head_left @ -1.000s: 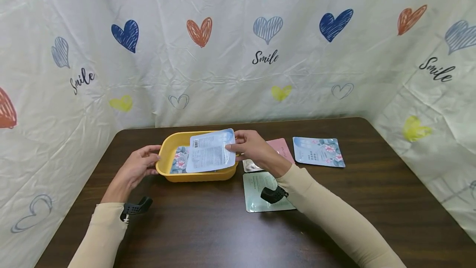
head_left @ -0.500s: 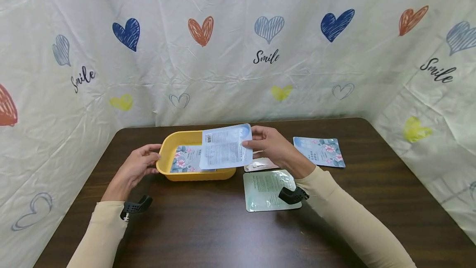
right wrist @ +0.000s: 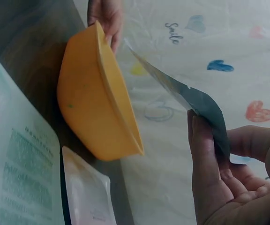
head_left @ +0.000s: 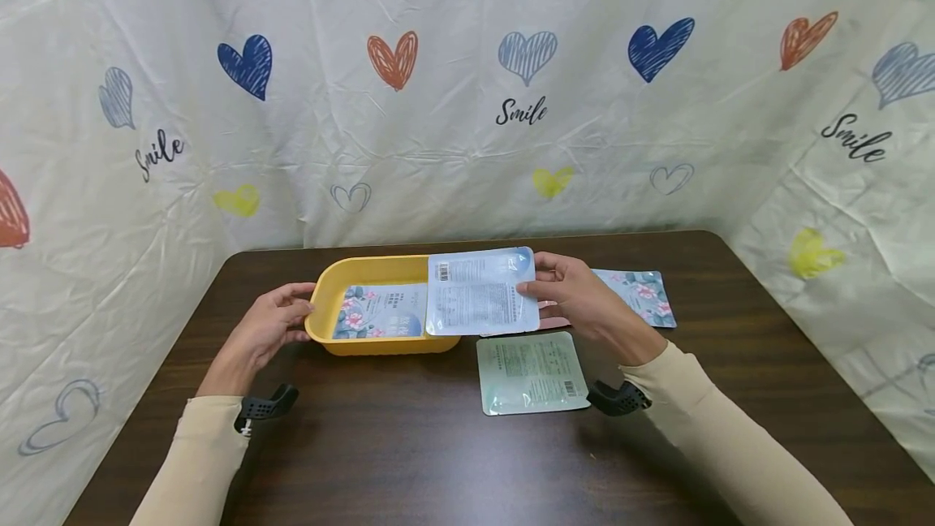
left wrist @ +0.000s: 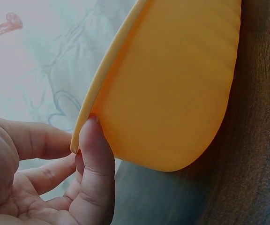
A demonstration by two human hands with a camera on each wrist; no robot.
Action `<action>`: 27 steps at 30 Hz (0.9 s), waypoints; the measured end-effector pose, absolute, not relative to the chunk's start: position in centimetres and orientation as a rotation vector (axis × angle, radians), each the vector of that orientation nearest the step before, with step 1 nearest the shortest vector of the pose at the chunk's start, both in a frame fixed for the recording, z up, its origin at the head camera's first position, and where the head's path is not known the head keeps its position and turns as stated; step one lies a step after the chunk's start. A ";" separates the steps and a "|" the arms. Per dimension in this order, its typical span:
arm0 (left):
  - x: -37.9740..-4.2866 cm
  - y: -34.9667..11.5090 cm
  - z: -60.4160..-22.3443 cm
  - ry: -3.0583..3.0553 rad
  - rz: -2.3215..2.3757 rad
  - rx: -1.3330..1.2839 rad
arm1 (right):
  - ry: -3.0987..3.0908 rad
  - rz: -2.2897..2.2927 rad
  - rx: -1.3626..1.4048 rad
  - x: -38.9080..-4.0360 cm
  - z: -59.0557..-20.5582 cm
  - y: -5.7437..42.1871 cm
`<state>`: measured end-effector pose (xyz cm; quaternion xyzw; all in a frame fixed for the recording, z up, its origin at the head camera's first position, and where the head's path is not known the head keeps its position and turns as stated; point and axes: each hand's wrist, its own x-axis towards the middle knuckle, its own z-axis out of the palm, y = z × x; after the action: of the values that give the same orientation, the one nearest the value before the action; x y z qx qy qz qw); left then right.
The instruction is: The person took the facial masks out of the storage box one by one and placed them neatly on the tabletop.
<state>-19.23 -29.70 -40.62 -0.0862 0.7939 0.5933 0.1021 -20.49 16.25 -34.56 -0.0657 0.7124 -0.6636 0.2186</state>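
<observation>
A yellow tub stands on the dark table, with a floral packet lying inside. My left hand grips the tub's left rim, thumb on the outer wall. My right hand pinches the right edge of a pale blue sheet-mask packet and holds it flat in the air, over the tub's right end.
A mint-green packet lies in front of my right hand, and a pale pink one beside the tub. A floral blue packet lies at the right rear. A heart-print cloth walls in the table.
My right hand has carried the pale blue packet rightwards, from above the tub's middle to its right end. The left hand has stayed on the rim.
</observation>
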 end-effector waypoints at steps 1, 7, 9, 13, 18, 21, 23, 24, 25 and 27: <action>-19.2 -29.7 -40.6 2.344 1.751 -0.256 | 1.981 -1.833 -0.174 -20.4 -34.6 16.6; -19.2 -29.7 -40.7 2.339 1.748 -0.261 | 2.008 -1.843 -0.230 -19.9 -35.0 19.1; -19.2 -29.7 -40.7 2.334 1.752 -0.259 | 2.019 -1.842 -0.236 -19.7 -35.2 19.9; -19.2 -29.7 -40.7 2.336 1.754 -0.257 | 2.033 -1.835 -0.229 -19.3 -35.4 21.6; -19.1 -29.8 -40.7 2.337 1.751 -0.255 | 2.052 -1.813 -0.255 -18.9 -35.9 23.5; -19.1 -29.8 -40.8 2.333 1.755 -0.247 | 2.064 -1.805 -0.264 -18.6 -36.3 24.8; -19.2 -29.8 -40.8 2.332 1.757 -0.243 | 2.068 -1.804 -0.248 -18.3 -36.5 25.7; -19.2 -29.8 -40.8 2.334 1.757 -0.242 | 2.070 -1.801 -0.237 -18.2 -36.6 26.1; -19.2 -29.8 -40.8 2.336 1.757 -0.241 | 2.073 -1.796 -0.229 -18.1 -36.7 26.5; -19.3 -29.9 -40.8 2.338 1.758 -0.242 | 2.092 -1.778 -0.204 -17.9 -36.9 27.3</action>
<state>-19.30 -29.87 -40.79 -0.0820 0.7922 0.5959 0.1029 -17.85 27.29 -36.89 -0.0727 0.7456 -0.6337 0.1929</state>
